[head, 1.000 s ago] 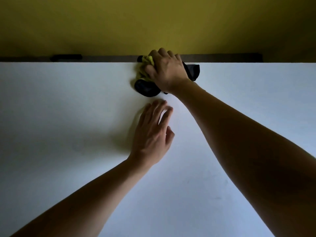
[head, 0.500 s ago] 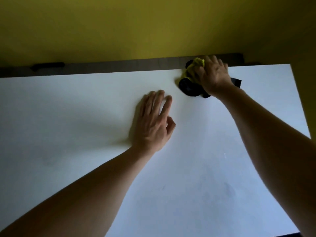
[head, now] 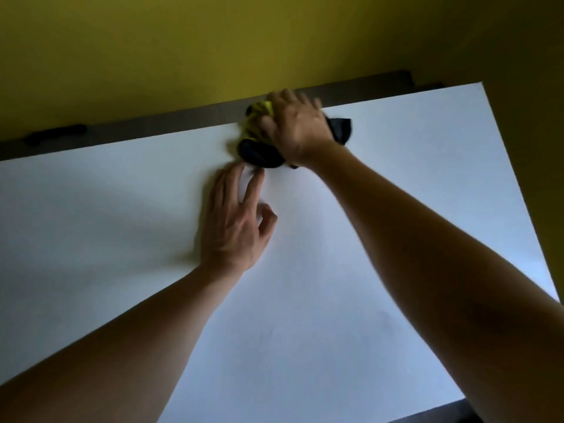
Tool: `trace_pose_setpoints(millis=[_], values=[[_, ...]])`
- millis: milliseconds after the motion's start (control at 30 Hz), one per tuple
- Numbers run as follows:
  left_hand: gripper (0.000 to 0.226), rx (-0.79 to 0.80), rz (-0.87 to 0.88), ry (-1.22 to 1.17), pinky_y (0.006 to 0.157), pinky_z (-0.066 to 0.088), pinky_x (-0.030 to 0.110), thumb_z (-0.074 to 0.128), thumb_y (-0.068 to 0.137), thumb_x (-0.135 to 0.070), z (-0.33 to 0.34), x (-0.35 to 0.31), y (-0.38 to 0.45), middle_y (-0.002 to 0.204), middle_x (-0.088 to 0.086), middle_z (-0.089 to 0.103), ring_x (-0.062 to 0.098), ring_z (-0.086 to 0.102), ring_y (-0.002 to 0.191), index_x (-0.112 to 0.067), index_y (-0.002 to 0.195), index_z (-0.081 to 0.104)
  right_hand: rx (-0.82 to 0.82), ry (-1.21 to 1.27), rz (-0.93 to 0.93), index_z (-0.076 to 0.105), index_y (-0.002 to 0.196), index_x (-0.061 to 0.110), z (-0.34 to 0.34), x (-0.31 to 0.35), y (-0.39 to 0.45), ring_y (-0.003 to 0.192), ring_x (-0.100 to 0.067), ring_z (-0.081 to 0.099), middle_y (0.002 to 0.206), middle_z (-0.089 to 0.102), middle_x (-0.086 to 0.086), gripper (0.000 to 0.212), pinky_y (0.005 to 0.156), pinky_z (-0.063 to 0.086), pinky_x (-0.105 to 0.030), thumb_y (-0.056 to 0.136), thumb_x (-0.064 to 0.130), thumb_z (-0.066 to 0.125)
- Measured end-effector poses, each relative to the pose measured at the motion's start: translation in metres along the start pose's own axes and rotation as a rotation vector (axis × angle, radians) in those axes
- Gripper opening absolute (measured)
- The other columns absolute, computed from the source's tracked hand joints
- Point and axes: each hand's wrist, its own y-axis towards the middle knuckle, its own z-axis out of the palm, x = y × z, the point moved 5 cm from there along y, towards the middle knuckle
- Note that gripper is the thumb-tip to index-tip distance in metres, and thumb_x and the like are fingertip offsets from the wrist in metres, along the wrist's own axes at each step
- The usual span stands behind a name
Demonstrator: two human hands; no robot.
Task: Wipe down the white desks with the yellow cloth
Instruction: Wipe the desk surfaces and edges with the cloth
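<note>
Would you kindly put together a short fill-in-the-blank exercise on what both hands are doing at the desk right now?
1. The right hand presses the yellow cloth at the desk's ____ edge.
2. The left hand rests flat on the ____ desk.
3. The wall behind the desk is ____.
4. The cloth lies under the ____ hand.

Missing words: far; white; yellow; right

yellow wall (head: pixel 183 56), dark rail (head: pixel 137 129), black clip (head: pixel 56 134)
</note>
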Motion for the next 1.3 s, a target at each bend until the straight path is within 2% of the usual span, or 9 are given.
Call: trace_pose_setpoints(millis=[200, 333, 467, 600, 700, 867, 1133, 1233, 1300], values=[[0.056, 0.019, -0.014, -0.003, 0.122, 0.029, 0.049, 0.052, 0.094, -0.024, 0.001, -0.004, 0.002, 0.157, 0.023, 0.040, 0.042, 0.038, 0.144, -0.011, 0.148, 0.051, -0.074, -0.009, 0.364, 0.055, 0.118, 0.006, -0.048, -0.145, -0.031, 0.115, -0.042, 0.049, 0.123, 0.054, -0.024, 0.056, 0.100, 0.033, -0.044, 0.089, 0.047, 0.029], [0.056, 0.022, -0.029, -0.006, 0.124, 0.026, 0.048, 0.051, 0.094, -0.023, 0.002, -0.004, 0.002, 0.157, 0.024, 0.040, 0.042, 0.037, 0.145, -0.010, 0.148, 0.051, -0.096, -0.014, 0.482, 0.055, 0.119, 0.002, -0.049, -0.156, -0.031, 0.116, -0.042, 0.049, 0.125, 0.054, -0.025, 0.057, 0.099, 0.034, -0.045, 0.092, 0.044, 0.028], [0.057, 0.039, -0.032, -0.001, 0.123, 0.026, 0.049, 0.052, 0.094, -0.021, 0.002, -0.004, 0.001, 0.158, 0.024, 0.039, 0.042, 0.036, 0.146, -0.010, 0.149, 0.050, -0.074, -0.039, 0.353, 0.056, 0.117, 0.001, -0.032, -0.097, -0.024, 0.111, -0.041, 0.051, 0.122, 0.055, -0.026, 0.045, 0.095, 0.033, -0.043, 0.098, 0.038, 0.040], [0.057, 0.028, -0.024, 0.014, 0.122, 0.027, 0.049, 0.052, 0.092, -0.022, 0.001, -0.004, 0.000, 0.157, 0.024, 0.040, 0.042, 0.038, 0.144, -0.010, 0.148, 0.051, -0.053, 0.026, 0.126, 0.058, 0.113, 0.011, -0.010, -0.007, -0.011, 0.106, -0.033, 0.053, 0.116, 0.059, -0.016, 0.049, 0.091, 0.035, -0.041, 0.093, 0.050, 0.036], [0.057, 0.028, -0.007, 0.041, 0.121, 0.027, 0.049, 0.051, 0.092, -0.024, 0.003, -0.003, 0.002, 0.157, 0.023, 0.040, 0.042, 0.038, 0.144, -0.010, 0.147, 0.050, -0.080, 0.006, 0.070, 0.057, 0.119, 0.015, -0.006, 0.008, -0.009, 0.110, -0.031, 0.053, 0.117, 0.059, -0.009, 0.048, 0.095, 0.035, -0.041, 0.097, 0.053, 0.037], [0.058, -0.018, -0.006, 0.009, 0.120, 0.032, 0.052, 0.051, 0.091, -0.024, 0.003, -0.004, 0.001, 0.156, 0.023, 0.041, 0.043, 0.039, 0.143, -0.009, 0.147, 0.052, -0.114, 0.019, 0.060, 0.056, 0.118, 0.014, -0.018, -0.041, -0.018, 0.110, -0.032, 0.053, 0.118, 0.058, -0.013, 0.046, 0.093, 0.036, -0.042, 0.097, 0.051, 0.037], [0.056, -0.041, -0.065, 0.090, 0.117, 0.035, 0.053, 0.043, 0.090, -0.024, 0.008, -0.017, 0.002, 0.152, 0.026, 0.044, 0.044, 0.042, 0.141, -0.004, 0.141, 0.053, -0.179, -0.003, 0.344, 0.055, 0.118, 0.004, -0.075, -0.234, -0.055, 0.114, -0.039, 0.051, 0.122, 0.056, -0.023, 0.047, 0.099, 0.035, -0.043, 0.098, 0.042, 0.036], [0.054, -0.067, -0.127, 0.056, 0.116, 0.037, 0.054, 0.043, 0.091, -0.024, 0.014, -0.051, 0.006, 0.150, 0.026, 0.047, 0.044, 0.045, 0.140, 0.001, 0.138, 0.053, -0.194, -0.017, 0.391, 0.056, 0.118, 0.003, -0.080, -0.249, -0.057, 0.115, -0.038, 0.051, 0.122, 0.057, -0.023, 0.050, 0.100, 0.036, -0.043, 0.096, 0.042, 0.033], [0.054, -0.056, -0.042, 0.006, 0.117, 0.037, 0.053, 0.047, 0.091, -0.021, 0.025, -0.101, 0.008, 0.152, 0.024, 0.049, 0.043, 0.046, 0.141, 0.002, 0.140, 0.055, -0.187, -0.037, 0.386, 0.057, 0.120, 0.005, -0.076, -0.233, -0.054, 0.115, -0.038, 0.051, 0.123, 0.057, -0.022, 0.049, 0.100, 0.035, -0.042, 0.096, 0.043, 0.036]])
